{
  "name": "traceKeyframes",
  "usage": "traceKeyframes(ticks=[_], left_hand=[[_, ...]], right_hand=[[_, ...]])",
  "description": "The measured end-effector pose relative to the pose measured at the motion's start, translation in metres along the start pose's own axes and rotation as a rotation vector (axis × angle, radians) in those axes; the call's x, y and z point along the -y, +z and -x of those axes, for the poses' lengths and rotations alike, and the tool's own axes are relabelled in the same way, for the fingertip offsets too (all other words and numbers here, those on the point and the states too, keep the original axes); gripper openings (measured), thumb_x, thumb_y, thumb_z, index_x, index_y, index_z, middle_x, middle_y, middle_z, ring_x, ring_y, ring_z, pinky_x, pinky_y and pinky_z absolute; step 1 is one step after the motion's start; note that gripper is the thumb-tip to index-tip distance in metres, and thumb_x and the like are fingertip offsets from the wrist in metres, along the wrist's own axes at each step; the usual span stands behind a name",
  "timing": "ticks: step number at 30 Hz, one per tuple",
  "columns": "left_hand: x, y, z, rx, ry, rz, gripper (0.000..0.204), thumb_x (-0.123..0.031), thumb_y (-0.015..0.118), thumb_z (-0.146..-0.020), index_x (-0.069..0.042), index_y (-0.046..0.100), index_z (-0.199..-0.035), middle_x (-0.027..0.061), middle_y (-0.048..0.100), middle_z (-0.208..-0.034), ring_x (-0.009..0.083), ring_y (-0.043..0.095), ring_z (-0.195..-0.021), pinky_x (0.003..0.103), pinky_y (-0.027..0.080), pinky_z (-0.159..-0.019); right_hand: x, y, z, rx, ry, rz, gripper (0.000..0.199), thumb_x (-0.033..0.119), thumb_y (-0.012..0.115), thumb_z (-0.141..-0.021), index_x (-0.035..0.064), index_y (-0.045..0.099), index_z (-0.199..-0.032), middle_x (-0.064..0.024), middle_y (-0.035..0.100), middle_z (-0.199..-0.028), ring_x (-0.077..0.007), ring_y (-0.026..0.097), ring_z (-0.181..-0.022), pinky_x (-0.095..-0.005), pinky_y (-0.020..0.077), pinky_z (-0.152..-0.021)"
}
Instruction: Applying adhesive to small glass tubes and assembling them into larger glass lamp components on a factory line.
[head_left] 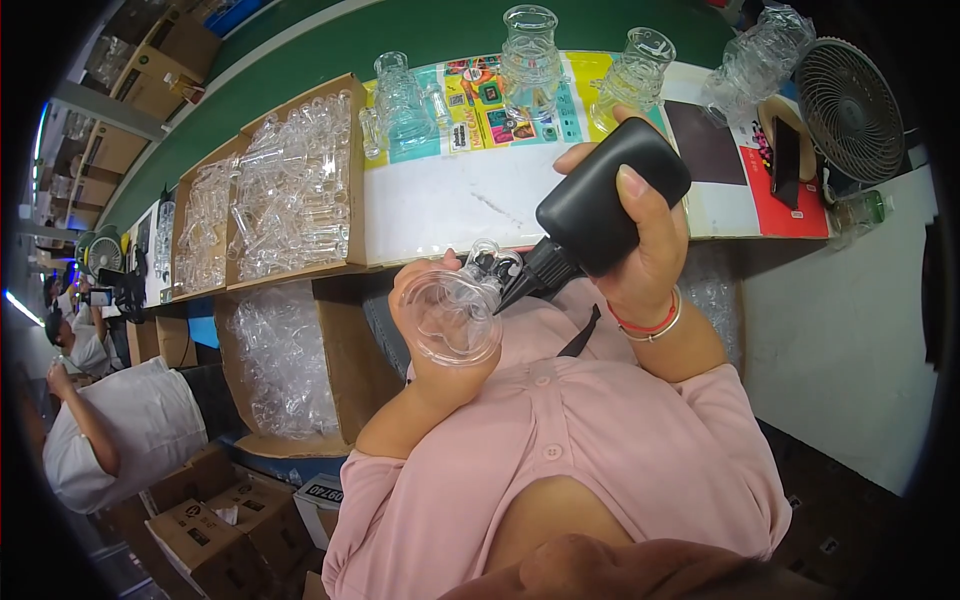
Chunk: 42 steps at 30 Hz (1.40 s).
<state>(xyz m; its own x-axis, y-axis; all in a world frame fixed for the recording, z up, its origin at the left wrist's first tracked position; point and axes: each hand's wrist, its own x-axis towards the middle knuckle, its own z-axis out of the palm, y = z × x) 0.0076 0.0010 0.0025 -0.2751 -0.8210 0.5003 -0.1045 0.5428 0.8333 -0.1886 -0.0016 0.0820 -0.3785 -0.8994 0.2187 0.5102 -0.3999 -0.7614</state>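
Observation:
My left hand (420, 300) is closed round a clear glass piece (455, 318) with a wide round rim turned toward me. Curved glass parts rise from its far side. In my right hand (645, 235) is a black squeeze bottle (605, 200), tilted down to the left. Its pointed nozzle (520, 285) meets or nearly meets the glass near the rim; whether they touch I cannot tell. No liquid shows at the tip. Beyond my hands, clear glass vessels (530, 60) stand on the table, with another one (640, 70) to the right.
A cardboard box (357, 170) of small glass parts stands at the table's left. Below it, another box (335, 370) holds clear plastic-wrapped items. A fan (850, 110) and a phone (786, 160) are at the right. A person in white (120, 430) sits at the left.

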Motion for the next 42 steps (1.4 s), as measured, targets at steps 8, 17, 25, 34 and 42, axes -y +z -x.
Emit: traceKeyframes(ticks=[8, 17, 25, 34, 42], left_hand=[[0.002, 0.001, 0.000, -0.024, -0.027, 0.017, 0.080, -0.005, 0.069, -0.060, -0.003, 0.028, -0.129, 0.0134, 0.039, -0.121, 0.0320, 0.046, -0.121, 0.044, 0.034, -0.105], [-0.001, 0.001, -0.002, -0.024, 0.001, -0.013, 0.081, -0.002, 0.068, -0.060, -0.003, 0.027, -0.130, 0.0140, 0.040, -0.121, 0.0310, 0.047, -0.121, 0.043, 0.034, -0.104], [0.004, 0.001, 0.001, -0.039, -0.008, -0.016, 0.083, -0.002, 0.070, -0.059, -0.004, 0.027, -0.130, 0.0155, 0.041, -0.123, 0.0301, 0.048, -0.120, 0.041, 0.036, -0.103], [0.002, 0.001, 0.001, -0.041, 0.009, -0.012, 0.081, 0.003, 0.073, -0.062, -0.003, 0.029, -0.129, 0.0159, 0.044, -0.122, 0.0288, 0.049, -0.119, 0.038, 0.041, -0.099], [0.000, 0.004, 0.000, -0.064, -0.004, -0.023, 0.080, 0.002, 0.074, -0.064, -0.003, 0.029, -0.129, 0.0150, 0.042, -0.123, 0.0290, 0.048, -0.120, 0.037, 0.043, -0.097]], right_hand=[[-0.001, -0.001, 0.002, 0.003, -0.005, 0.038, 0.055, 0.019, 0.053, -0.085, -0.0009, 0.031, -0.132, -0.0216, 0.063, -0.097, -0.0178, 0.063, -0.072, -0.0270, 0.0540, -0.063], [0.003, 0.002, 0.006, 0.015, 0.018, 0.103, 0.063, 0.027, 0.053, -0.085, -0.0051, 0.029, -0.135, -0.0198, 0.062, -0.096, -0.0175, 0.061, -0.076, -0.0264, 0.0532, -0.068], [0.004, 0.002, 0.007, 0.016, 0.011, 0.117, 0.062, 0.027, 0.052, -0.085, -0.0043, 0.030, -0.134, -0.0202, 0.061, -0.096, -0.0177, 0.062, -0.074, -0.0264, 0.0539, -0.066], [0.001, -0.001, 0.008, 0.058, 0.013, 0.029, 0.054, 0.017, 0.053, -0.085, -0.0002, 0.031, -0.132, -0.0210, 0.063, -0.096, -0.0179, 0.063, -0.076, -0.0285, 0.0545, -0.068], [0.001, -0.001, 0.012, 0.084, 0.010, 0.041, 0.054, 0.017, 0.053, -0.085, 0.0001, 0.031, -0.132, -0.0214, 0.063, -0.097, -0.0181, 0.063, -0.078, -0.0286, 0.0540, -0.070]])
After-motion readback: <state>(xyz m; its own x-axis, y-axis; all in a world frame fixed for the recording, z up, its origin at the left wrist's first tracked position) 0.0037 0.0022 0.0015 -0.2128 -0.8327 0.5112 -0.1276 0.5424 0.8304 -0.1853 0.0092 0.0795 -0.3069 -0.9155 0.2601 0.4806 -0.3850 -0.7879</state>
